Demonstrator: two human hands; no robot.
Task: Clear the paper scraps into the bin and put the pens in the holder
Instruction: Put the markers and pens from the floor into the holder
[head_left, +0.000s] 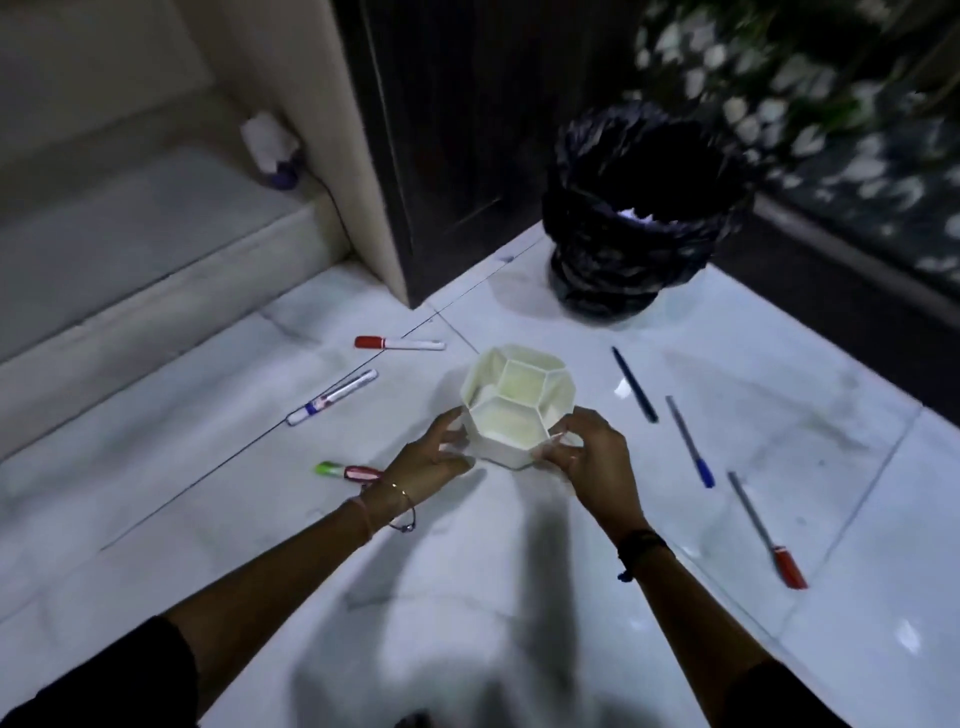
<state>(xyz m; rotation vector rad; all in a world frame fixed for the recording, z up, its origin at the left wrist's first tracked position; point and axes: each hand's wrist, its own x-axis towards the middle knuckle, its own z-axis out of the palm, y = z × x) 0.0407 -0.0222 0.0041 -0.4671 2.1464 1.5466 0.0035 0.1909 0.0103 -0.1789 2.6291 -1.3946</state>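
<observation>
A person's two bare forearms reach forward over a pale tiled floor (519, 597). The left hand (431, 457) and right hand (592, 457) each curl fingers around the near sides of a white holder (519, 405) with open, empty compartments; both grips are closed on it, and whether it rests on the floor or hangs just above cannot be told.

Pens lie loose around it: a green-and-red marker (345, 472) beside the left wrist, a white marker (332, 397) and a red-capped marker (399, 343) further left, and on the right a red-capped pen (766, 530), a blue pen (690, 441) and a dark pen (634, 383). A small paper scrap (621, 388) touches the dark pen.

Beyond, a bin (644, 208) lined with a black bag stands near a dark door.

The holder would best be set upright and central, within easy reach of both pen groups, before either hand lets go
</observation>
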